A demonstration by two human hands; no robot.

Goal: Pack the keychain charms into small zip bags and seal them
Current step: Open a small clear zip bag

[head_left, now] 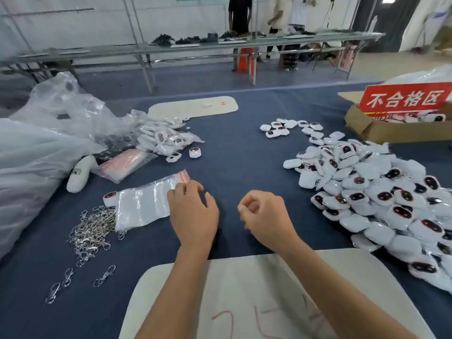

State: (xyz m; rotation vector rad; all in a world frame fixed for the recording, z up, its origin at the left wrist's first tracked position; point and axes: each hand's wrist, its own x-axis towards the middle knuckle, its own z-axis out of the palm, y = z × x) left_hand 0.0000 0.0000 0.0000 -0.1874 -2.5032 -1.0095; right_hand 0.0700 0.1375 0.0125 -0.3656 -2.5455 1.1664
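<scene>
Charms (pixel 381 192), white with dark red-tinted faces, heaped at right of frame on blue cloth (pixel 232 148), heap spilling toward lower right edge; smaller loose cluster (pixel 281 129) above it near centre right; more charms already in clear wrap piled at centre left (pixel 161 140), two strays (pixel 186 154) just below that pile. Zip bags (pixel 146 204), a flat clear stack with red seal line, lying left of centre, one charm (pixel 110 195) peeking from under stack's left end. Left hand (pixel 193 216) at stack's right end, fingers bent, fingertips (pixel 179 185) touching top bag near red strip; whether pinching or only touching, cannot tell. Right hand (pixel 264 216) just beside it at centre, hovering above cloth, fingers curled into a loose fist, thumb against forefinger; anything pinched too small to make out. Second packet of bags (pixel 124 165), pinkish, above stack. Metal clasps (pixel 90 231) tangled in lower left, touching stack's lower edge, a few trailing toward bottom left. White mat (pixel 244 277) under both forearms at bottom centre, red marks on it. Large crumpled plastic sacks (pixel 44 133) at left edge. Cardboard box (pixel 381 130) with red sign (pixel 406 99) at upper right, some charms inside. Long tables (pixel 195 46) and standing people (pixel 241 14) across top of frame.
</scene>
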